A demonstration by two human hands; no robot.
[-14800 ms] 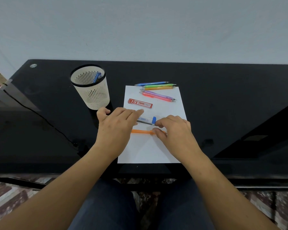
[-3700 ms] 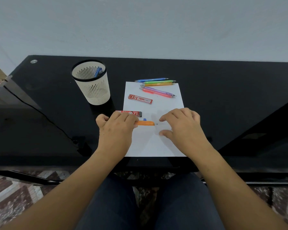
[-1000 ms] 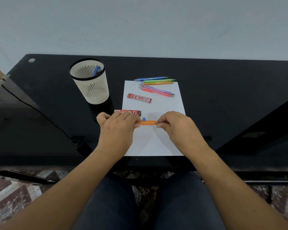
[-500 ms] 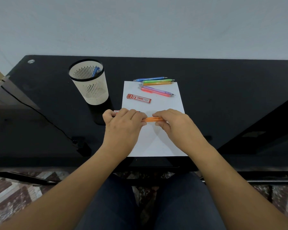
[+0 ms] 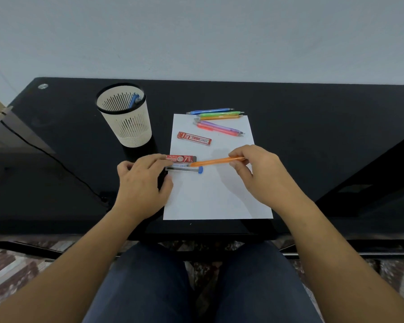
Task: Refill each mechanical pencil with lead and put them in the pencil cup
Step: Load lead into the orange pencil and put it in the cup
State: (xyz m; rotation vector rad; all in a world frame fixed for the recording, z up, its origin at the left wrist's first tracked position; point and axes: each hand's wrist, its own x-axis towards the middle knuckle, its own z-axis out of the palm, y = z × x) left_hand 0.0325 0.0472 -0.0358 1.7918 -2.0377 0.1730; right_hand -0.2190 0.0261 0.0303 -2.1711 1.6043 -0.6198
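Orange mechanical pencil [image 5: 216, 161] is held low over the white sheet [image 5: 208, 201], pinched at its right end by the right hand [image 5: 264, 173]. The left hand [image 5: 141, 185], fingers loose, touches the red lead case [image 5: 181, 158]. A careless swing left could scatter the clear lead tube [image 5: 184, 169]. Bare tabletop surrounds the pencil cup [image 5: 128, 127] at far left.

Even, soft light; faint shadows on paper [image 5: 217, 194]; wide-angle edge bending.
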